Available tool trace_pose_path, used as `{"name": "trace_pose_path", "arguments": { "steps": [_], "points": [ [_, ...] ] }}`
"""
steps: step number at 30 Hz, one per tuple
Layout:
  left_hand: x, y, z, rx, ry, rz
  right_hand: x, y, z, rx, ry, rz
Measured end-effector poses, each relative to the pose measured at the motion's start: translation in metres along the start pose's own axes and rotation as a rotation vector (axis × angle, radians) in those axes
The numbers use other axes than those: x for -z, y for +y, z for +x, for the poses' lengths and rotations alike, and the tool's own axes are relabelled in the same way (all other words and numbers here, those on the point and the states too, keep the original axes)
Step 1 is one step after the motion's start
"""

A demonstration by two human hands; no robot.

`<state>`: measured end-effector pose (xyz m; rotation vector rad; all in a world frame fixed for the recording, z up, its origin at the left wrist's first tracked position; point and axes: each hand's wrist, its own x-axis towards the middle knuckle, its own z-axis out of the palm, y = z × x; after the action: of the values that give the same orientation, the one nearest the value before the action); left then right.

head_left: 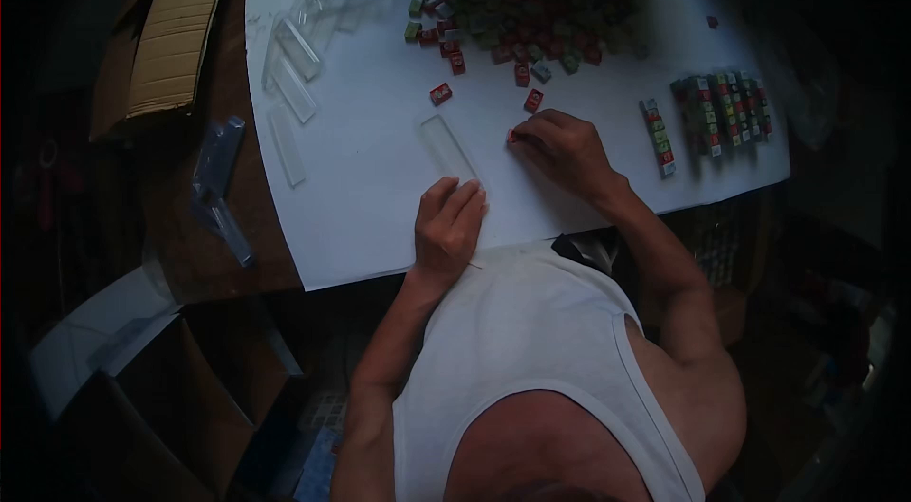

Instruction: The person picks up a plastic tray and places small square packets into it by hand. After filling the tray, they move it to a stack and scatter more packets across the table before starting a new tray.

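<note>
One small red block [512, 136] is pinched in my right hand [565, 149]; my left hand [448, 229] touches the clear case [446, 149] toward the surface's [361, 208] near edge, whether gripping I can't tell. Too light a hold might let it skid.

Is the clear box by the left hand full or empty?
Empty. The white tabletop shows through the clear box, with nothing inside.

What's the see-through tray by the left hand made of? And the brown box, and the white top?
The tray by the left hand: probably clear, smooth plastic, since the white surface shows through it.
The box: looks like dull cardboard, with fine ridges across it.
The top: seems soft, matte cloth, because it drapes over the body.
</note>
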<state>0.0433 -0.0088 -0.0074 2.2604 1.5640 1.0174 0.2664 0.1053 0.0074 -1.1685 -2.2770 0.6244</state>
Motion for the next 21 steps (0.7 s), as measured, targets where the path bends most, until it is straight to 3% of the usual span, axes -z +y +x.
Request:
{"name": "trace_pose_path", "arguments": {
  "steps": [9, 14, 21],
  "points": [
    [-0.004, 0.003, 0.001, -0.039, 0.013, -0.004, 0.006, 0.016, 0.005, 0.003, 0.114, 0.026],
    [-0.003, 0.005, 0.002, -0.015, 0.007, -0.014, 0.022, 0.043, 0.022, -0.260, 0.329, -0.204],
    [-0.008, 0.000, -0.001, -0.042, 0.000, -0.017, 0.018, 0.059, 0.025, -0.191, 0.257, -0.169]
  ]
}}
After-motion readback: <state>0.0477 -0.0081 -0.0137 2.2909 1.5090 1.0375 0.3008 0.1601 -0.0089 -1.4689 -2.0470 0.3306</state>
